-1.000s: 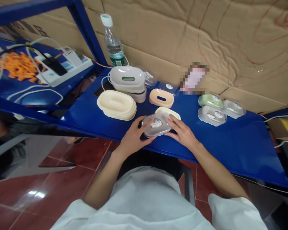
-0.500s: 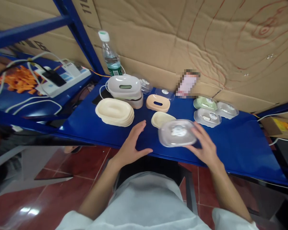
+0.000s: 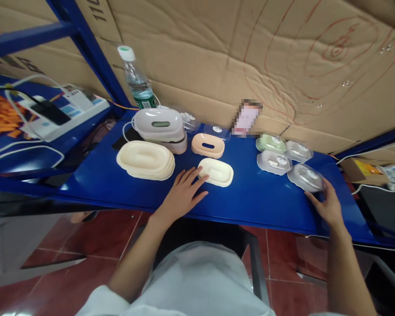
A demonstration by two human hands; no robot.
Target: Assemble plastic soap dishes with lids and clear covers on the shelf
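My right hand (image 3: 331,206) grips the near right edge of a grey soap dish with a clear lid (image 3: 305,177), low at the right of the table. My left hand (image 3: 182,195) is open, its fingertips at the left edge of a small pile of cream oval trays (image 3: 216,171). Left of that hand stands a taller stack of cream oval trays (image 3: 145,160). A peach slotted dish (image 3: 208,145) lies behind the small pile. Three more lidded dishes, one green (image 3: 270,143) and two greyish (image 3: 274,162), sit beside the one in my right hand.
Grey slotted dishes (image 3: 158,123) are stacked at the back left, with a water bottle (image 3: 136,79) behind. Clear lids (image 3: 217,131) and a blurred-out phone (image 3: 246,117) are near the cardboard wall. A power strip (image 3: 66,118) with cables lies far left; a carton (image 3: 362,171) is at right.
My right hand has carried the lidded soap dish from the middle over to the right, beside the other lidded dishes. My left hand has moved to the small pile of cream trays.
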